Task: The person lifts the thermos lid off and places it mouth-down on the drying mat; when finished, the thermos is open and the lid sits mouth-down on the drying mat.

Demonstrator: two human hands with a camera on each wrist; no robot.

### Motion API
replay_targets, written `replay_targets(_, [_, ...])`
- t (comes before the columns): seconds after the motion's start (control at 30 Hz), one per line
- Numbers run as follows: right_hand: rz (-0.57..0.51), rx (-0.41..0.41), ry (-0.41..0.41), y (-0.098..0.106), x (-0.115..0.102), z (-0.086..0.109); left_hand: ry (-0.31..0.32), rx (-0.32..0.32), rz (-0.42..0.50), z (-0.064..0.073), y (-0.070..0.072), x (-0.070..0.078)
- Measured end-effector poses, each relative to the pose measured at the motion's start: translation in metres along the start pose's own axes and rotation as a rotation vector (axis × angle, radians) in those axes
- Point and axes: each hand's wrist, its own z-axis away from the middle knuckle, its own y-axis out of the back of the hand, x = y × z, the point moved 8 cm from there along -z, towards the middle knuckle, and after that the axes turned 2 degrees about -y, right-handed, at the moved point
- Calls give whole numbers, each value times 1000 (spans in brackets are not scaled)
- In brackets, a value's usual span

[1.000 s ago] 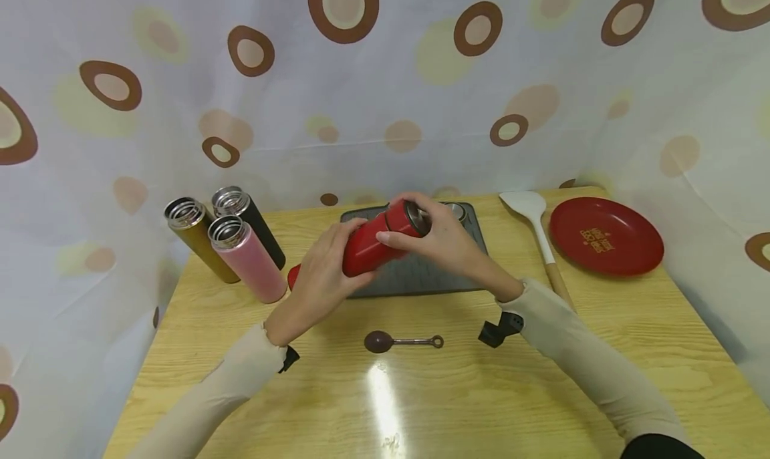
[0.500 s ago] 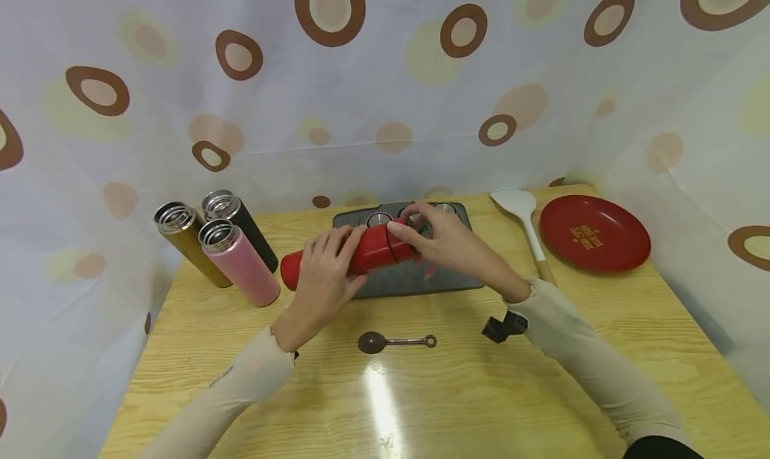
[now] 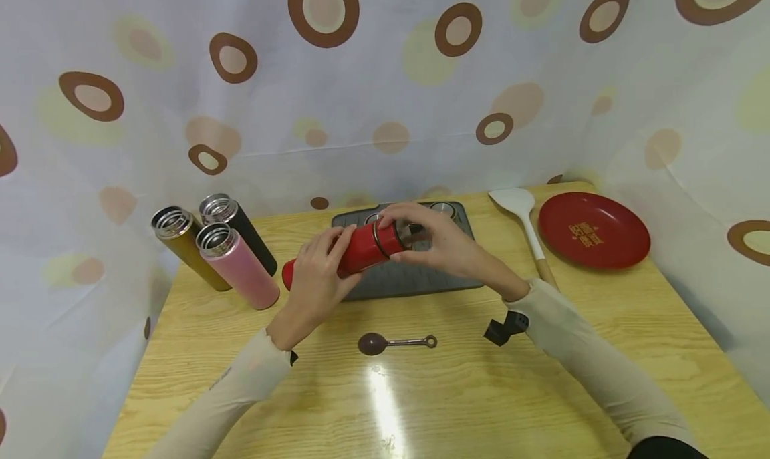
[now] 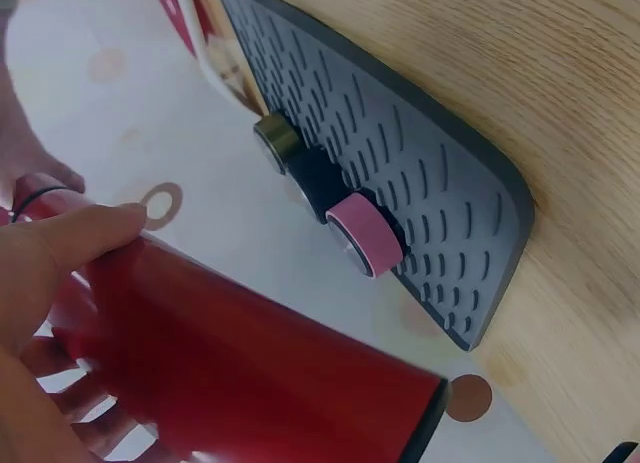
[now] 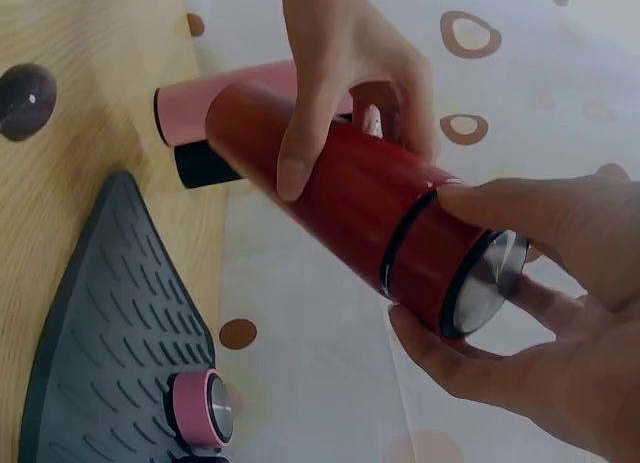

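Observation:
My left hand (image 3: pixel 315 268) grips the body of a red thermos bottle (image 3: pixel 363 247), held tilted over a grey drying mat (image 3: pixel 397 282). At its upper end, my right hand (image 3: pixel 436 238) pinches the red lid (image 5: pixel 440 258), which has a steel top and sits on the bottle, a black ring marking the seam. The bottle's base points left, toward the other bottles. On the mat stand a pink lid (image 4: pixel 365 235), a black lid (image 4: pixel 316 183) and a gold lid (image 4: pixel 277 140); the hands partly hide them in the head view.
Lidless gold (image 3: pixel 192 252), black (image 3: pixel 243 235) and pink (image 3: pixel 243 272) bottles stand upright at the left. A dark spoon (image 3: pixel 374 343) lies in front of the mat. To the right are a white spatula (image 3: pixel 523 208) with a wooden handle and a red plate (image 3: pixel 619 232).
The bottle has swung lower at its lid end and shifted slightly left. My right fingers have changed position around the lid, while my left hand keeps its hold on the body.

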Motion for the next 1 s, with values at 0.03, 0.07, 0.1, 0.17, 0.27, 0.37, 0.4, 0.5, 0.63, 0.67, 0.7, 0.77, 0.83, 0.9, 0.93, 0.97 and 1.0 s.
replay_targets(0.03, [-3,-9,6,-1,0,-1,4,-1,-1,0,0,0])
replay_targets(0.07, [-6,-13,1,-1,1,-1,6,-1,-4,1,0,-1])
replay_targets(0.1, [-7,-8,-13,-1,1,-1,6,-1,-8,1,0,-2])
replay_targets(0.17, [18,29,-52,1,3,-2,2,2,-12,1,-1,-1])
replay_targets(0.27, [108,103,-130,5,6,-3,-12,9,-34,-1,-1,0])
replay_targets(0.37, [230,132,-221,6,10,-2,-29,12,-62,-1,0,2])
replay_targets(0.4, [251,122,-252,6,12,-2,-36,14,-72,-1,0,2])
replay_targets(0.5, [226,60,-345,2,20,1,-55,22,-97,-1,-1,4])
replay_targets(0.63, [63,-27,-422,-5,29,4,-80,47,-102,1,0,7])
replay_targets(0.67, [20,-40,-420,-6,30,4,-82,51,-99,1,0,7])
replay_targets(0.7, [-11,-47,-403,-7,29,3,-82,55,-92,2,0,7])
replay_targets(0.77, [-28,-48,-325,-6,26,1,-72,58,-72,4,0,6])
replay_targets(0.83, [3,-51,-206,-5,19,-1,-53,55,-59,4,1,4])
replay_targets(0.9, [70,-46,-86,-5,10,-3,-33,53,-50,4,2,1])
replay_targets(0.93, [105,-40,-35,-5,7,-3,-25,53,-47,4,3,0])
replay_targets(0.97, [120,-39,2,-5,5,-3,-19,54,-45,3,4,-1])
replay_targets(1.0, [140,-30,29,-5,3,-3,-14,55,-45,3,4,-1])
